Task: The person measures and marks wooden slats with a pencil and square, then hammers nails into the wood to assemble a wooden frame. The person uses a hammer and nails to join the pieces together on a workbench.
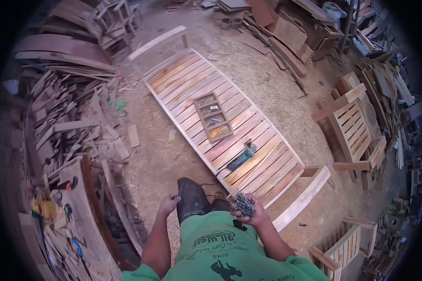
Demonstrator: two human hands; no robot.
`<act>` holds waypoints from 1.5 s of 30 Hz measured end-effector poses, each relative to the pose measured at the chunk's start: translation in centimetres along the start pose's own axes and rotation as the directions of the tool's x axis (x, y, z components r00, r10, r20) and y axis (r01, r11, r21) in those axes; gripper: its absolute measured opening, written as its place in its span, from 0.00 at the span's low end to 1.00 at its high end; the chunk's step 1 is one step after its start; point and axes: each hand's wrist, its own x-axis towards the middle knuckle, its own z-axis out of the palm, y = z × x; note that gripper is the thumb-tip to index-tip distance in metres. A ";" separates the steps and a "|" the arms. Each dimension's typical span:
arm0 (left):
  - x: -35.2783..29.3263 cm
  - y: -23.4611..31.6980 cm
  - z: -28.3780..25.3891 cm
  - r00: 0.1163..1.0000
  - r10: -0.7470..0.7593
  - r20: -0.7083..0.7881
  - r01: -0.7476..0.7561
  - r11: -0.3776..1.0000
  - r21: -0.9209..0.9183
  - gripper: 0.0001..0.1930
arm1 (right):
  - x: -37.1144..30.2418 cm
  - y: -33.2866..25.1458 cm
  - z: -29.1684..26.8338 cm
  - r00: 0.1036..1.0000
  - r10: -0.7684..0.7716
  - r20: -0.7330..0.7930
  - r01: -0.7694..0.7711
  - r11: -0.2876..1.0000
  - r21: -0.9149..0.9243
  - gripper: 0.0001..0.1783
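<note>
My right hand [257, 216] is cupped around a bunch of nails [244, 204] in front of my body. Down by my left leg, my left hand [168, 206] is closed, with a small dark tip by its fingers that I cannot make out. Beyond both hands lies a long slatted wooden bench [183, 105]. On its slats rest a compartmented wooden box [213, 117] with small hardware inside, and a green angle grinder [242, 157], which is nearer to my right hand.
Scrap wood [61, 110] is heaped along the left. A thick slab workbench [75, 206] with tools on it stands at lower left. Slatted wooden chairs [354, 126] sit at right. Boards [286, 37] are stacked at far right, and sawdust covers the floor [262, 77].
</note>
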 end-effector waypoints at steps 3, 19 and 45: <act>11.1 7.1 -0.9 0.994 0.014 0.110 -0.013 1.000 -0.018 0.24 | 3.0 -3.1 0.0 0.992 -0.125 -0.025 0.126 0.991 0.048 0.22; 66.6 16.0 11.4 0.943 -0.084 0.323 0.201 0.916 -0.349 0.34 | 21.1 -10.2 8.2 0.773 -0.554 -0.308 0.621 0.759 0.195 0.22; 34.2 10.5 -14.5 0.801 -0.577 0.158 0.502 0.505 -0.702 0.22 | 26.1 -5.8 11.0 0.950 -0.309 0.039 0.309 0.951 0.009 0.25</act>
